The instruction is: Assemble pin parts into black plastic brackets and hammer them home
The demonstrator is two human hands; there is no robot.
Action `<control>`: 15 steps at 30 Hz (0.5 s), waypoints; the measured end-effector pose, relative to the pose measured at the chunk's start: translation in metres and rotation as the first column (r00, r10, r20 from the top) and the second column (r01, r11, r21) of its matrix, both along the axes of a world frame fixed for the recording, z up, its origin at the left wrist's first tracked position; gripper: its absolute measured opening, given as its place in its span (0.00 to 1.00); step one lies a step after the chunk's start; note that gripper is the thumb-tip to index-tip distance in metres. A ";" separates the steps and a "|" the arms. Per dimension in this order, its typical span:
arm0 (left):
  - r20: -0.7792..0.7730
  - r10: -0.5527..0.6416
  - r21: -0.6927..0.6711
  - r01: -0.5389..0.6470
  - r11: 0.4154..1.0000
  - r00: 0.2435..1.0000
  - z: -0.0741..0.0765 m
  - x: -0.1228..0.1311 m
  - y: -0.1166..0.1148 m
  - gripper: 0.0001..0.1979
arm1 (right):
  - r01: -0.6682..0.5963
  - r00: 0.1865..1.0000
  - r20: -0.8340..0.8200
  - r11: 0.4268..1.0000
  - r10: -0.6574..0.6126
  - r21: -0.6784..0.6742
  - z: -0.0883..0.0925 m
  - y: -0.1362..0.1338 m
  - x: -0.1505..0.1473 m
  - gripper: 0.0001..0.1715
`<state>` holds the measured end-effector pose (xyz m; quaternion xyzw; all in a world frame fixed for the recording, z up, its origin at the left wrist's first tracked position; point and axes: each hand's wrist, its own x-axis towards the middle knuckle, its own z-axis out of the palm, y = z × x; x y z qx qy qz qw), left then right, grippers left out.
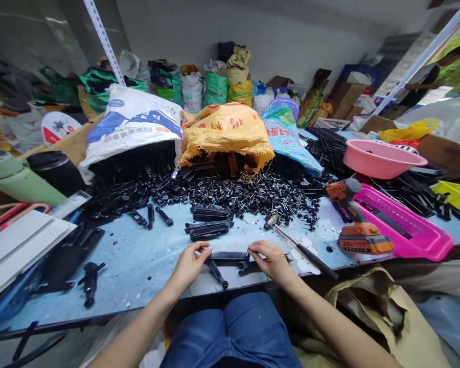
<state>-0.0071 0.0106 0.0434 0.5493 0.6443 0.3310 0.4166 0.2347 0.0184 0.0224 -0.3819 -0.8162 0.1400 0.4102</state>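
A long black plastic bar [229, 256] lies across the near edge of the bench between my two hands. Its left end is pinched in the fingers of my left hand [189, 263]. My right hand [270, 259] has thumb and fingertips closed at the bar's right end; a small glint shows there, but what they pinch is too small to tell. A shorter black arm [217, 273] angles down from the left end, and a fork-ended black piece [247, 267] sits by the right end. Stacked black assemblies [209, 228] lie just beyond my hands.
A pile of black-headed pins [253, 194] spreads below the orange sack [226, 130] and white sack [134, 115]. On the right are a hammer [302, 250], a cordless drill [358, 220], a magenta basket [425, 240] and a pink basin [383, 158]. A person [425, 76] stands far right.
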 end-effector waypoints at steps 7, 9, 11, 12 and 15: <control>-0.043 0.094 0.061 -0.091 0.994 0.995 -0.010 -0.001 -0.007 0.24 | -0.038 0.985 0.170 0.997 0.027 0.062 -0.008 -0.011 0.007 0.11; -0.166 0.121 0.088 -0.108 0.990 0.979 -0.010 0.004 -0.019 0.20 | -0.031 0.984 0.179 0.996 0.015 0.087 -0.004 -0.011 -0.002 0.13; -0.389 0.085 0.046 -0.073 0.996 0.917 -0.008 0.013 -0.034 0.17 | -0.081 0.980 0.188 0.991 0.060 0.107 -0.001 -0.009 -0.021 0.17; -0.492 0.044 0.003 -0.048 0.999 0.869 -0.007 0.019 -0.040 0.16 | -0.125 0.974 0.203 0.987 0.102 0.101 0.000 -0.007 -0.033 0.20; -0.632 -0.096 -0.123 0.023 0.992 0.769 -0.005 0.039 -0.050 0.14 | -0.231 0.935 0.277 0.973 0.221 0.005 -0.003 -0.001 -0.065 0.25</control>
